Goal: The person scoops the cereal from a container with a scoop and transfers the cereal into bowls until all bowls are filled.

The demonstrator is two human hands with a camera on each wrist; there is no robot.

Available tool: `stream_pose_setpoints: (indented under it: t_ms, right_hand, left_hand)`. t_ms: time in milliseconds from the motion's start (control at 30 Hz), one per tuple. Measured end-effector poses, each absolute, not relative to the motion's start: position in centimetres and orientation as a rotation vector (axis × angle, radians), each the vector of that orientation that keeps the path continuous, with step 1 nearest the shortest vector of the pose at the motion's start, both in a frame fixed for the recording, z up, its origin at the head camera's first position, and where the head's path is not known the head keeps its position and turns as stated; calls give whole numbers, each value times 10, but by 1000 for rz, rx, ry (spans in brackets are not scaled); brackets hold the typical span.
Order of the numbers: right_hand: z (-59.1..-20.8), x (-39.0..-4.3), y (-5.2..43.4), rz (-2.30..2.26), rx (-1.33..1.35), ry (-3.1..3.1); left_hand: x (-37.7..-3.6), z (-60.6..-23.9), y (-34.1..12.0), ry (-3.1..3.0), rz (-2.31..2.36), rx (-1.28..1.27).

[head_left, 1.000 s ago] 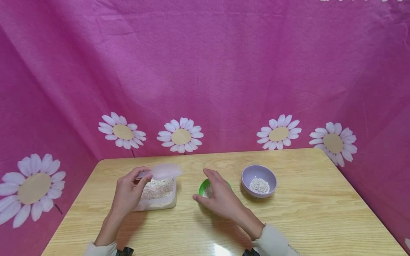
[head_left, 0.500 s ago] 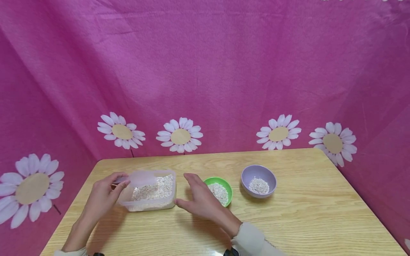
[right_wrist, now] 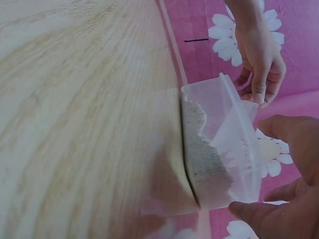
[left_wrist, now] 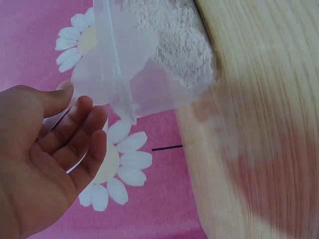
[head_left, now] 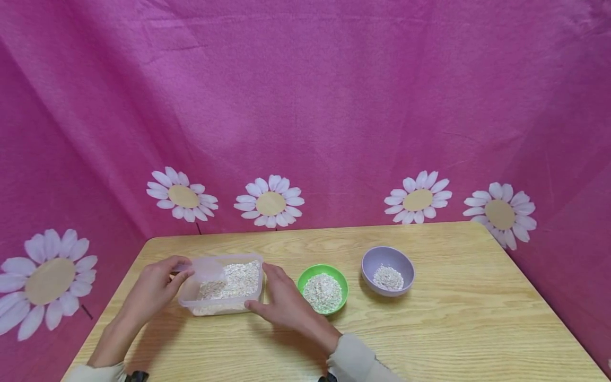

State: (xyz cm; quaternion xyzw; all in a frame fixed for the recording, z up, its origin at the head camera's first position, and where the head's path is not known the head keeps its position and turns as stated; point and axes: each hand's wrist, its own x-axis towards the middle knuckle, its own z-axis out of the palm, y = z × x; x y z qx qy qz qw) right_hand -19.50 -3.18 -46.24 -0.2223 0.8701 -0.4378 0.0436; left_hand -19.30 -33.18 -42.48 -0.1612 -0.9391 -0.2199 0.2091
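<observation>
My left hand pinches the handle of a translucent scoop between thumb and fingers. The scoop's blade dips into a clear rectangular container, over the left part of the rolled oats inside. In the left wrist view the other fingers of the left hand hang loosely curled beside the container's end. At the container's right end, my right hand is spread, thumb at the front rim and fingertips by the right rim. The right wrist view shows this hand with fingertips right at the container's corner.
A green bowl with a heap of oats stands just right of the right hand. Farther right is a purple bowl holding fewer oats. The wooden table meets a pink curtain with daisies at its back.
The left hand has lowered leftward, bringing the scoop from above the container down into it. My right hand has moved left from over the green bowl to the container's right end.
</observation>
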Motion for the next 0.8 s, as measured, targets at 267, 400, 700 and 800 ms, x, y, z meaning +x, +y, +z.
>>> stream_pose_setpoints:
  t_ms: [267,400,700,800]
  right_hand:
    - [-472,-198,-39,-1362,-678,2649]
    - [-475,-199,-40,-1386,-696,2635]
    - [-476,-200,-41,-1397,-734,2644]
    - [-476,-199,-41,-1393,-728,2646]
  left_hand:
    - [-195,-431,-319,-2599,-676,-462]
    - [-196,-435,-313,-2595,-729,-456]
    - [-198,-449,-294,-2538,-825,-457]
    - [-198,-452,-287,-2534,-859,-451]
